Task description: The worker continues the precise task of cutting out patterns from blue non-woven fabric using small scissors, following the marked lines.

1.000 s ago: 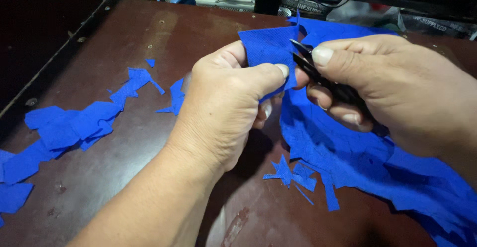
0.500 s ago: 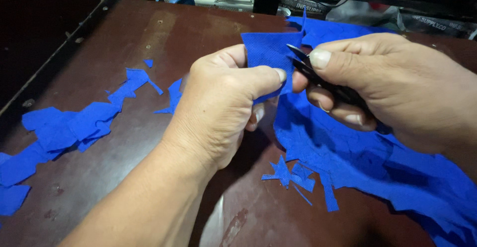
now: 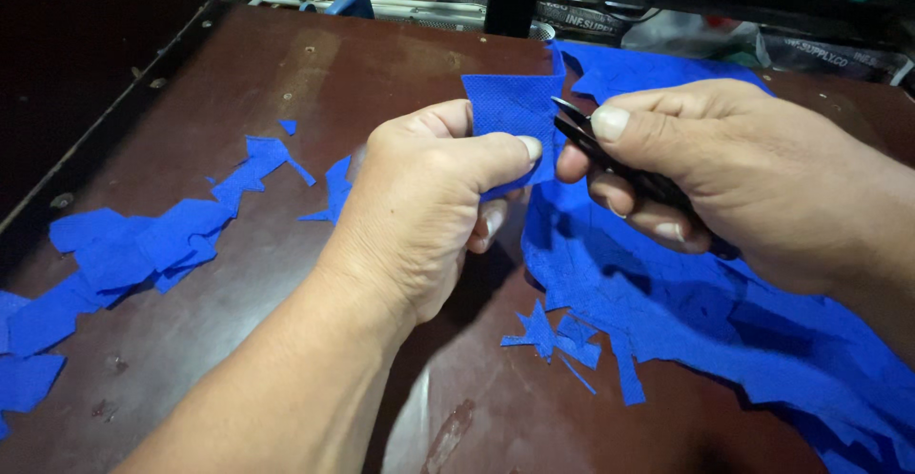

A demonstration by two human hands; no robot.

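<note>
The left hand (image 3: 419, 212) pinches a piece of blue cloth (image 3: 510, 112) between thumb and fingers, holding it up over a dark brown table (image 3: 286, 74). The right hand (image 3: 734, 174) grips small black snips (image 3: 596, 141), and their tips touch the edge of the cloth. Small blue scraps (image 3: 124, 255) lie on the left, and a big blue heap (image 3: 724, 322) lies under the right hand.

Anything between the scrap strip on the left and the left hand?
Head view: mostly bare brown table, with one small blue scrap by the left hand; scrap strip lies apart.
</note>
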